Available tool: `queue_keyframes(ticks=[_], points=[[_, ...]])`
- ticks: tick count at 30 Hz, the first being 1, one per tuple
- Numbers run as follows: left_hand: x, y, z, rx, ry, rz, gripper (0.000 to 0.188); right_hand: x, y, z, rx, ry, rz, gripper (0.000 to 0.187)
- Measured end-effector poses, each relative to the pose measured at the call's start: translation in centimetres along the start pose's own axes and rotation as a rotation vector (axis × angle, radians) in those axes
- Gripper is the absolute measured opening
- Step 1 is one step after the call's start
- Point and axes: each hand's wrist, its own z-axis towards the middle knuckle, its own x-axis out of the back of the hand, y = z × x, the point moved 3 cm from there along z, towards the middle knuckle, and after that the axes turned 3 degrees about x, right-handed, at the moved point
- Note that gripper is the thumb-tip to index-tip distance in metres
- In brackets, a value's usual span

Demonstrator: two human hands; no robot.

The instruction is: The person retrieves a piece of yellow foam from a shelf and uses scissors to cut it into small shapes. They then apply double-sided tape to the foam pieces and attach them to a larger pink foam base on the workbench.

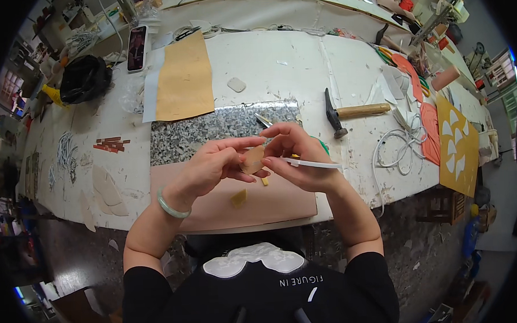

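Both my hands meet above the near part of the granite slab, around a small thin tan piece (pixel 253 161) that looks like leather. My left hand (pixel 226 157) grips its left side with fingers and thumb. The fingertips of my right hand (pixel 297 160) pinch its right edge. A slim white pen-like stick (pixel 316 163) also rests in my right hand, pointing out past the thumb. Beneath the hands lies a pinkish-tan sheet (pixel 272 204), with a small yellow piece (pixel 239 198) on it. Metal scissor-like tips (pixel 262 120) show behind my right hand, which hides the rest.
A speckled granite slab (pixel 179 136) lies mid-table. Right of it are a hammer (pixel 340 113), a looped white cord (pixel 393 152) and a yellow board (pixel 456 141) with white cut pieces. A tan sheet (pixel 183 81), a phone (pixel 138 48) and reddish strips (pixel 112 145) lie left.
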Motion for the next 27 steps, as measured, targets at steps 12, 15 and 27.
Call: queue_keyframes(ticks=[12, 15, 27], points=[[-0.9, -0.1, -0.8, -0.025, 0.003, 0.237, 0.044, -0.9, -0.6, 0.2, 0.051, -0.065, -0.17, 0.032], [-0.9, -0.5, -0.8, -0.064, 0.019, 0.271, 0.043, -1.1, -0.8, -0.3, 0.045, 0.035, -0.173, 0.027], [-1.4, -0.5, -1.8, -0.133, 0.126, 0.217, 0.031, -0.7, -1.8, -0.9, 0.308, 0.207, -0.401, 0.01]])
